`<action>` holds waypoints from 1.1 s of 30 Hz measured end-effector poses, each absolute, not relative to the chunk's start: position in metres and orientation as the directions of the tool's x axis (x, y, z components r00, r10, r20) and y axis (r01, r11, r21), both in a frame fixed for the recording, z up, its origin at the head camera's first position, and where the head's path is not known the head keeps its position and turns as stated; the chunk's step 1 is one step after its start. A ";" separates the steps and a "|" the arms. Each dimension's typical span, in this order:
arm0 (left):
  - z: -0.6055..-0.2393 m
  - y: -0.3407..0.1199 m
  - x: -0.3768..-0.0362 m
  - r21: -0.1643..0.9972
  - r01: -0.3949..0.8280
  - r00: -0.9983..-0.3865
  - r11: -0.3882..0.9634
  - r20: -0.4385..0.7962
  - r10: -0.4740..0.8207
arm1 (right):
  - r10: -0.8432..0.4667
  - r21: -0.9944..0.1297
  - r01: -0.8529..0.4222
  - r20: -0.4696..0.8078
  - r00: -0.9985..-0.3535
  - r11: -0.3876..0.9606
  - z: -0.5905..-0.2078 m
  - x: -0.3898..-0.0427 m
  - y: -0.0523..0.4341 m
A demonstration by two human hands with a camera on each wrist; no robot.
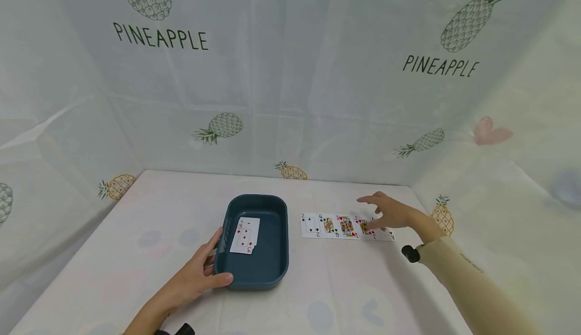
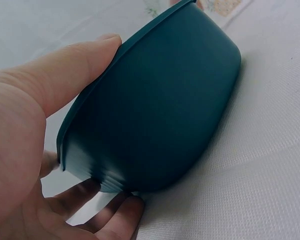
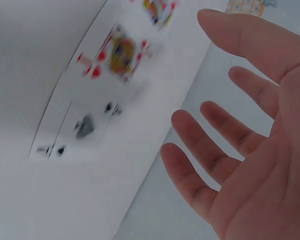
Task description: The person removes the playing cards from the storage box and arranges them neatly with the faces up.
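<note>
A dark teal tray (image 1: 272, 264) stands on the table with a small pile of playing cards (image 1: 245, 235) in it, a three of diamonds on top. My left hand (image 1: 210, 265) holds the tray's near left corner; in the left wrist view the left hand (image 2: 45, 125) has its thumb on the tray (image 2: 160, 105) rim and its fingers against the wall's base. Right of the tray lies a row of face-up cards: a two of spades (image 1: 310, 225), a queen, a king (image 1: 347, 225), a jack and an ace. My right hand (image 1: 381, 215) hovers over the jack (image 3: 117, 52) and ace (image 3: 85, 127), fingers (image 3: 235, 130) spread and holding nothing.
The table (image 1: 136, 254) has a pale printed cloth. Pineapple-print curtains (image 1: 272, 98) close it in at the back and on both sides. Bare cloth lies left of the tray and in front of the card row.
</note>
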State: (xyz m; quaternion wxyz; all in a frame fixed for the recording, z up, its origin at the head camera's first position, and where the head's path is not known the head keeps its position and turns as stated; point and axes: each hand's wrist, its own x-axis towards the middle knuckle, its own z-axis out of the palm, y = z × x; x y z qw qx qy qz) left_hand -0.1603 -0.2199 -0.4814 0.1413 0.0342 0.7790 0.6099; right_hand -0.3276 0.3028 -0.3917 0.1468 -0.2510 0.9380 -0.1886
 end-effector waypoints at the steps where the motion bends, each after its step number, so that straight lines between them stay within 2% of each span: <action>1: -0.481 -0.220 -0.160 0.959 -0.120 -0.958 0.255 -0.179 0.225 | -0.532 -0.437 -0.422 -0.167 -0.830 0.795 -0.391 -0.327 0.297; 17: -0.483 -0.220 -0.160 0.955 -0.125 -0.959 0.269 -0.185 0.214 | -0.600 -0.564 -0.519 0.052 -0.798 0.642 -0.391 -0.314 0.168; 25: -0.483 -0.221 -0.160 0.960 -0.129 -0.956 0.248 -0.187 0.225 | -0.608 -0.660 -0.520 0.119 -0.785 0.542 -0.399 -0.301 0.098; 33: -0.483 -0.220 -0.161 0.961 -0.119 -0.957 0.248 -0.178 0.230 | -0.632 -0.659 -0.560 0.162 -0.757 0.502 -0.418 -0.293 0.055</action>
